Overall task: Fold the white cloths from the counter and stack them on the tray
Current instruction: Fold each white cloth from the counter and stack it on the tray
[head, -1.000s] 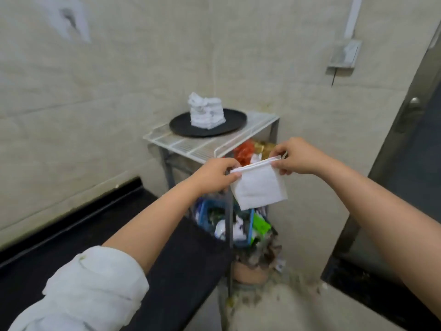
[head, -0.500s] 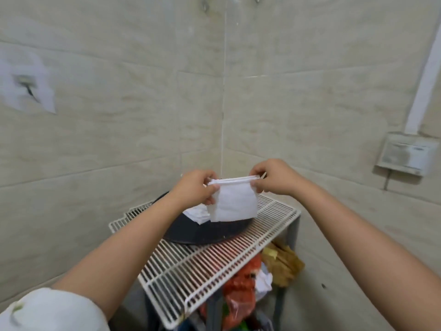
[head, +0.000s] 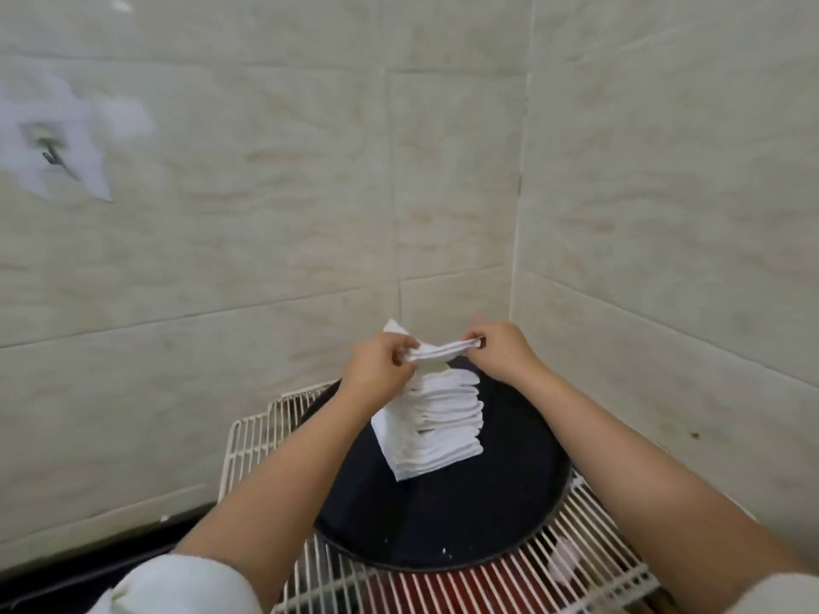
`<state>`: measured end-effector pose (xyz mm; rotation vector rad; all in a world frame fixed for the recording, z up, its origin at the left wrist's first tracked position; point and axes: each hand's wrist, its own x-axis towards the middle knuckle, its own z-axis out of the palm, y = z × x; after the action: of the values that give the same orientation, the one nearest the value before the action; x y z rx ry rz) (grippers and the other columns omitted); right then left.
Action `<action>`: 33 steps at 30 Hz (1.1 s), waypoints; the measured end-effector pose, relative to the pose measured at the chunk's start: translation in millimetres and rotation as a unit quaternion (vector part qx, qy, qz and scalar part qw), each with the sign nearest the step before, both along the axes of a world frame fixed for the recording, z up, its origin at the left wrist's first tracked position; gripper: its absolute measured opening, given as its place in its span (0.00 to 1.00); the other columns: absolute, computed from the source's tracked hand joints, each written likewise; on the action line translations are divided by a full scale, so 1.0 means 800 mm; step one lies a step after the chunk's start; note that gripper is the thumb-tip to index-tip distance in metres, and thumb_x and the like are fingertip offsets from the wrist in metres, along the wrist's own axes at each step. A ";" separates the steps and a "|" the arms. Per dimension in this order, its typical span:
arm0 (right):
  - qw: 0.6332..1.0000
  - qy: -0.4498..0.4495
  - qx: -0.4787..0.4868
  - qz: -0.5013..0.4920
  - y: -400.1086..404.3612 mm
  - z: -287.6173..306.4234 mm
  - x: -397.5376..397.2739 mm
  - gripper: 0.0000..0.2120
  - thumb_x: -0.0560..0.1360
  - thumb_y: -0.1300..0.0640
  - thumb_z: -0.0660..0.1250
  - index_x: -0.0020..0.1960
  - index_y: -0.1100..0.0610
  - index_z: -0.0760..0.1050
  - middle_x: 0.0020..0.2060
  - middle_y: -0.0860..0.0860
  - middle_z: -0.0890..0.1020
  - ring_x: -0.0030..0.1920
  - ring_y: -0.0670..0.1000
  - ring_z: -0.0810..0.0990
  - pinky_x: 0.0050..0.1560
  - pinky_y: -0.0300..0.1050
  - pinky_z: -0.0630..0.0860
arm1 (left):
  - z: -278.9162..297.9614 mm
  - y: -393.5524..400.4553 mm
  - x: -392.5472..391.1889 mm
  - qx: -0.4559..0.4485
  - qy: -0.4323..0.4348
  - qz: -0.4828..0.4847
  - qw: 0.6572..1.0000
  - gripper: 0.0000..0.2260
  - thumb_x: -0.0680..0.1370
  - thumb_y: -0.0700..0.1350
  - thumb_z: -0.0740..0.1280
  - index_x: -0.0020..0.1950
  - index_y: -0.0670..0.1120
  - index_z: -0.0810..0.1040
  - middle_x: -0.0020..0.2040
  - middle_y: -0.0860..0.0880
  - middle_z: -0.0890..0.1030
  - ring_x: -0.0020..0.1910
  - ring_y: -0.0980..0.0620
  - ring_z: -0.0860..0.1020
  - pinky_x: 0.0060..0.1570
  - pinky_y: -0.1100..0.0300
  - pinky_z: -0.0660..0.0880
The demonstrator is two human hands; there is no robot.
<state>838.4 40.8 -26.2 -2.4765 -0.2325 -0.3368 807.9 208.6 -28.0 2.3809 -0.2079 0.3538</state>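
A folded white cloth [head: 436, 350] is held flat just above the stack of folded cloths [head: 436, 429]; its left end is pinched by the left hand [head: 382, 364], its right end by the right hand [head: 498, 350], both sets of fingers closed on the fabric; the stack is set on the black round tray [head: 509, 502], toward its far side; the tray is carried by a white wire shelf [head: 589, 569] in the corner of the tiled wall [head: 266, 237].

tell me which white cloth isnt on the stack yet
The folded cloth pinched between the left hand and right hand, held just above the stack on the black tray.
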 end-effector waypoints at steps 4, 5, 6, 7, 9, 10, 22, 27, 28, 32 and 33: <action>0.997 0.045 0.021 0.066 -0.012 -0.028 0.007 0.09 0.73 0.65 0.63 0.49 0.64 0.80 0.43 0.57 0.82 0.43 0.50 0.75 0.32 0.29 0.66 | -0.028 -0.003 -0.007 0.016 0.019 0.025 0.999 0.12 0.75 0.42 0.68 0.59 0.44 0.79 0.52 0.44 0.81 0.46 0.50 0.77 0.44 0.68 0.68; 0.995 0.052 0.022 0.081 -0.015 -0.029 0.007 0.09 0.73 0.64 0.64 0.49 0.63 0.80 0.41 0.55 0.80 0.42 0.49 0.74 0.31 0.26 0.66 | -0.030 -0.003 -0.011 0.026 0.015 0.027 0.999 0.13 0.75 0.41 0.67 0.59 0.44 0.78 0.53 0.44 0.81 0.46 0.52 0.76 0.43 0.70 0.66; 0.993 0.060 0.018 0.096 -0.017 -0.030 0.007 0.09 0.73 0.64 0.63 0.49 0.63 0.80 0.40 0.53 0.78 0.42 0.49 0.74 0.30 0.26 0.65 | -0.031 -0.004 -0.013 0.034 0.014 0.027 0.999 0.13 0.76 0.41 0.67 0.60 0.44 0.78 0.54 0.44 0.80 0.47 0.52 0.76 0.44 0.70 0.65; 0.991 0.069 0.007 0.110 -0.020 -0.029 0.007 0.09 0.72 0.64 0.63 0.49 0.62 0.80 0.40 0.52 0.78 0.42 0.49 0.74 0.31 0.26 0.65 | -0.032 -0.004 -0.016 0.040 0.019 0.026 0.999 0.14 0.76 0.42 0.66 0.61 0.45 0.77 0.56 0.45 0.80 0.49 0.51 0.76 0.46 0.69 0.66; 0.987 0.089 -0.023 0.130 -0.025 -0.026 0.007 0.09 0.72 0.64 0.63 0.49 0.60 0.80 0.42 0.54 0.81 0.43 0.48 0.75 0.34 0.31 0.66 | -0.030 -0.006 -0.020 0.061 0.028 0.033 0.997 0.16 0.77 0.43 0.65 0.65 0.46 0.75 0.60 0.46 0.78 0.57 0.49 0.76 0.53 0.64 0.68; 0.985 0.095 -0.041 0.136 -0.026 -0.024 0.006 0.08 0.72 0.63 0.64 0.49 0.60 0.80 0.44 0.55 0.82 0.43 0.48 0.75 0.36 0.36 0.67 | -0.029 -0.006 -0.022 0.074 0.029 0.038 0.996 0.18 0.77 0.44 0.64 0.67 0.47 0.72 0.63 0.46 0.76 0.59 0.49 0.75 0.57 0.62 0.68; 0.961 -0.042 -0.191 0.196 0.125 0.051 -0.111 0.20 0.74 0.58 0.60 0.66 0.56 0.70 0.65 0.57 0.74 0.65 0.57 0.71 0.65 0.49 0.69 | 0.021 0.124 -0.162 0.251 0.004 0.200 0.947 0.20 0.79 0.48 0.60 0.70 0.45 0.66 0.69 0.44 0.69 0.68 0.44 0.67 0.66 0.53 0.65; 0.912 -0.139 -0.205 0.326 0.309 0.064 -0.248 0.21 0.73 0.57 0.61 0.66 0.56 0.69 0.65 0.58 0.74 0.65 0.59 0.70 0.65 0.53 0.69 | 0.036 0.265 -0.340 0.332 0.059 0.344 0.876 0.18 0.80 0.50 0.57 0.68 0.45 0.68 0.67 0.44 0.71 0.65 0.42 0.69 0.60 0.50 0.69; 0.902 -0.148 -0.199 0.353 0.347 0.063 -0.284 0.21 0.73 0.57 0.61 0.67 0.56 0.68 0.65 0.57 0.74 0.65 0.59 0.70 0.64 0.53 0.70 | 0.035 0.295 -0.384 0.338 0.072 0.374 0.861 0.18 0.79 0.50 0.57 0.68 0.45 0.68 0.66 0.44 0.71 0.65 0.42 0.69 0.59 0.50 0.68; 0.859 -0.149 -0.178 0.457 0.493 0.051 -0.440 0.21 0.75 0.56 0.59 0.68 0.54 0.66 0.67 0.55 0.71 0.67 0.58 0.68 0.64 0.52 0.69 | 0.025 0.401 -0.574 0.344 0.111 0.495 0.790 0.17 0.79 0.50 0.59 0.65 0.44 0.71 0.64 0.43 0.71 0.64 0.42 0.68 0.58 0.51 0.68; 0.841 -0.152 -0.172 0.490 0.527 0.047 -0.482 0.21 0.75 0.55 0.59 0.68 0.55 0.66 0.66 0.56 0.72 0.67 0.58 0.68 0.65 0.52 0.69 | 0.022 0.421 -0.624 0.341 0.129 0.523 0.770 0.17 0.79 0.50 0.59 0.64 0.44 0.71 0.64 0.43 0.71 0.64 0.42 0.68 0.57 0.51 0.68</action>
<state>452.8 462.4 11.8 -2.2419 -1.7317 -0.2380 308.7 545.2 -10.7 2.9955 1.4103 0.4865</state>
